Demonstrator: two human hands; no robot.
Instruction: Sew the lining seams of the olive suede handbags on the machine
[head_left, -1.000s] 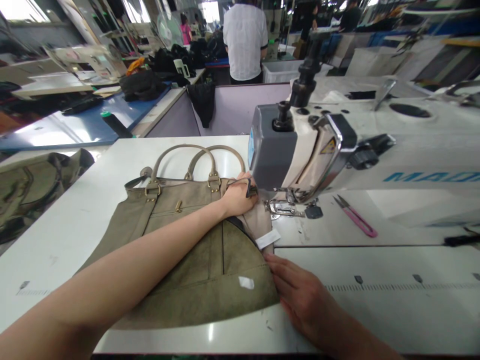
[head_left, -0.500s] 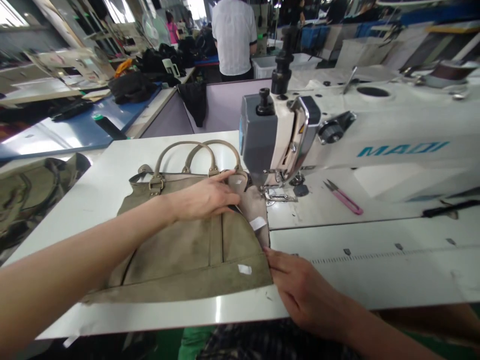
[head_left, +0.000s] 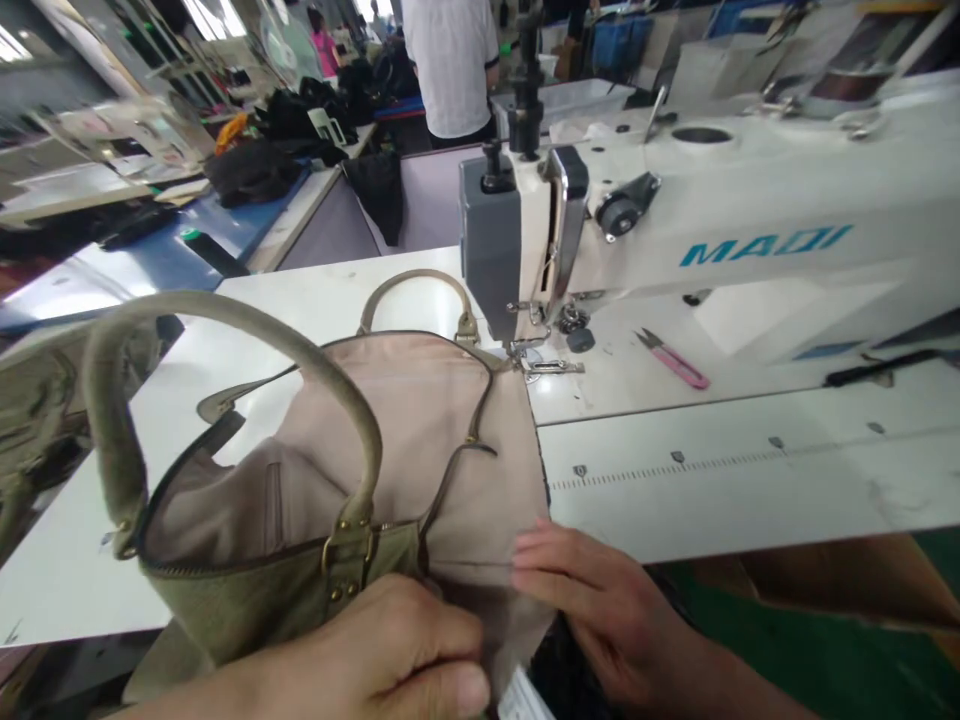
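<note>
An olive handbag [head_left: 247,600] lies wide open at the table's front edge, its pinkish lining [head_left: 405,400] showing. One rounded handle rises at the left, the other lies towards the back. The lining's right edge reaches the presser foot of the sewing machine [head_left: 551,368]. My left hand [head_left: 420,640] is closed on the bag's near side, below the handle's buckle. My right hand [head_left: 585,590] rests with its fingers together on the lining's right edge. Between my hands a white label [head_left: 523,697] hangs at the bottom.
Pink thread snips [head_left: 673,360] lie right of the needle area. The white machine arm [head_left: 750,230] spans the right side. More olive bags [head_left: 45,400] lie at the left. A person in a white shirt [head_left: 450,65] stands behind the partition.
The bag has been opened out, its near side pulled towards me, exposing the lining. My left hand has moved from the bag's top down to the near side. My right hand has shifted slightly downwards.
</note>
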